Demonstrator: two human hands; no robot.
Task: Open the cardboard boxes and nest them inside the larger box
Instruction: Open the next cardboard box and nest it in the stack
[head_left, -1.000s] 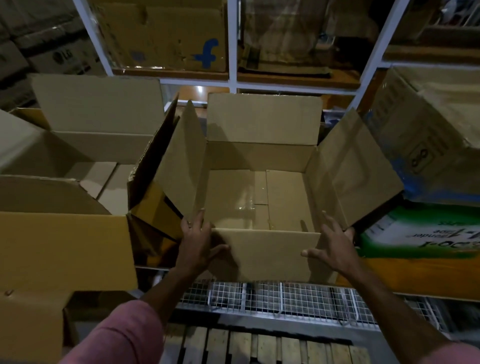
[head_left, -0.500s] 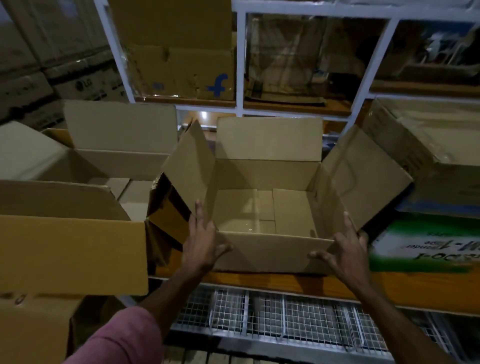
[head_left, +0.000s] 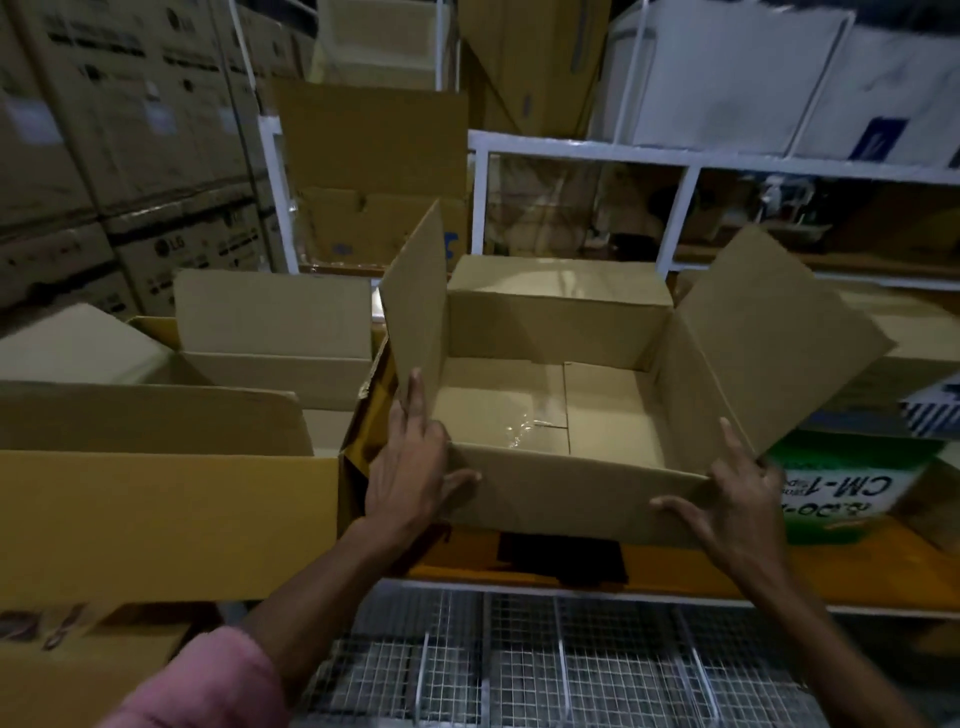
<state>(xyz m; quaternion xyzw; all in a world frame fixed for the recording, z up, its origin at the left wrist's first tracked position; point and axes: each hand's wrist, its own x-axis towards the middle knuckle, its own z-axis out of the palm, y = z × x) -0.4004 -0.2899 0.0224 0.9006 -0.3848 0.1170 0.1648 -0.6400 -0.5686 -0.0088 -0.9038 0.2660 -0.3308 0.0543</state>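
Both hands, left hand (head_left: 410, 480) and right hand (head_left: 740, 506), clasp the near corners of the opened cardboard box (head_left: 558, 410) on the orange shelf (head_left: 675, 569), beside the larger box (head_left: 171, 467); likely light, stiff, best gripped by its walls.

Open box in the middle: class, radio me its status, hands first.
Left hand and right hand grip the open box at its near corners. Flaps up, inside bare. Larger box open at left, flap raised between.
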